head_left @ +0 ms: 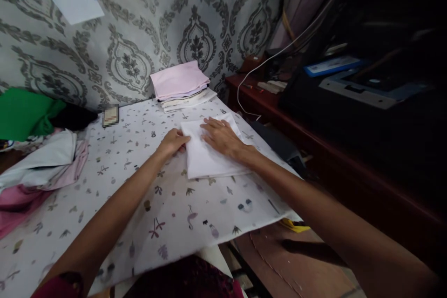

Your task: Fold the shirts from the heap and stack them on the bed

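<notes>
A folded white cloth [202,160] lies flat on the patterned table cover, its near edge facing me. My right hand [222,137] rests on top of it, palm down with the fingers stretched out. At the cloth's left edge, my left hand [174,142] pinches the fabric between thumb and fingers; some of its fingertips are hidden. Behind the cloth stands a stack of folded fabrics [188,101], with a pink folded cloth [179,80] on top.
Loose clothes [38,163] and a green garment [28,114] are heaped at the left. A small framed item [111,116] sits near the patterned wall [139,32]. At the right is a dark red cabinet [321,149] with a white cable [265,61].
</notes>
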A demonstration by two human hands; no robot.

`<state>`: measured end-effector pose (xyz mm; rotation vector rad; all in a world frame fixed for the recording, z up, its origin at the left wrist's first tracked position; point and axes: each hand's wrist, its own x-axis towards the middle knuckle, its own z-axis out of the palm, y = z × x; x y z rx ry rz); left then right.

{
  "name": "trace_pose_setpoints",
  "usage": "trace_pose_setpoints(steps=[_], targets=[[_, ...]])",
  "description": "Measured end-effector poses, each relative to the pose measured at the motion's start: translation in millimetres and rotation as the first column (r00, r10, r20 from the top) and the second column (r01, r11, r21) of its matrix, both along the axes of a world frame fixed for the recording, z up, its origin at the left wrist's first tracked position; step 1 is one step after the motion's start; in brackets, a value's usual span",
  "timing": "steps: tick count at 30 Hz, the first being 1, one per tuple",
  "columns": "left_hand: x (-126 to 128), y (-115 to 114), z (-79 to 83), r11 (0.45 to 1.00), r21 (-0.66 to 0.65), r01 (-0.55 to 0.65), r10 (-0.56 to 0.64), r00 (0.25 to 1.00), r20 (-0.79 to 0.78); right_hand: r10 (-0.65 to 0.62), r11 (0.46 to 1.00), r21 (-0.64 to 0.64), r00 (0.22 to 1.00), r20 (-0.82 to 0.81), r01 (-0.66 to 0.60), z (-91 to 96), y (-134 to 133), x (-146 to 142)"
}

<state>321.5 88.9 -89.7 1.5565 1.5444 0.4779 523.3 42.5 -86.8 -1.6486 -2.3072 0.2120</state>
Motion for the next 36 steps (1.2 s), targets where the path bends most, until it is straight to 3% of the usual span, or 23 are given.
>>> trace_pose_setpoints(steps=[4, 6, 9, 14, 17, 20, 22, 24, 28, 33, 36], targets=[[-2.1, -5.8, -2.3, 0.945, 0.294, 0.141, -0.065, 0.965, -0.254, -0.191, 0.971, -0.127, 0.978, 0.089, 0.201, -18.0, 19.0, 2.1], [-0.1, -14.2, 2.3, 0.884, 0.407, 0.228, -0.058, 0.919, -0.389, -0.209, 0.964, -0.148, 0.974, 0.090, 0.220, -21.6, 18.0, 3.9], [11.4, -31.4, 5.1, 0.778, 0.513, 0.362, -0.095, 0.876, -0.473, -0.201, 0.964, -0.153, 0.974, 0.101, 0.215, -21.6, 14.5, 4.2], [29.4, -54.9, -25.0, 0.643, 0.418, 0.642, -0.335, 0.726, -0.600, -0.201, 0.960, -0.179, 0.974, 0.102, 0.217, -17.6, 15.5, 6.5], [29.2, -57.4, -41.1, 0.623, 0.401, 0.672, -0.355, 0.699, -0.621, -0.187, 0.965, -0.178, 0.981, 0.059, 0.195, -11.2, 19.7, 4.5], [27.6, -56.3, -41.6, 0.612, 0.435, 0.661, -0.348, 0.719, -0.601, 0.037, 0.991, -0.127, 0.999, -0.012, -0.038, -5.4, 29.3, -8.6], [27.5, -57.6, -37.6, 0.597, 0.458, 0.658, -0.350, 0.728, -0.590, 0.243, 0.956, -0.153, 0.967, -0.073, -0.252, -5.3, 39.9, -21.8], [27.2, -62.2, -34.3, 0.596, 0.454, 0.662, -0.351, 0.724, -0.594, 0.325, 0.915, -0.218, 0.940, -0.107, -0.341, -8.5, 53.1, -33.9], [20.1, -80.1, -33.6, 0.606, 0.383, 0.697, -0.381, 0.677, -0.630, 0.280, 0.927, -0.256, 0.960, -0.017, -0.275, -18.6, 79.8, -45.8], [4.7, -109.4, -31.2, 0.493, 0.366, 0.789, -0.496, 0.601, -0.627, 0.196, 0.964, -0.192, 0.980, 0.036, -0.185, -29.3, 99.0, -49.7], [-0.6, -125.3, -26.0, 0.463, 0.352, 0.813, -0.554, 0.576, -0.602, 0.120, 0.981, -0.153, 0.993, -0.001, -0.119, -31.7, 103.3, -53.2]])
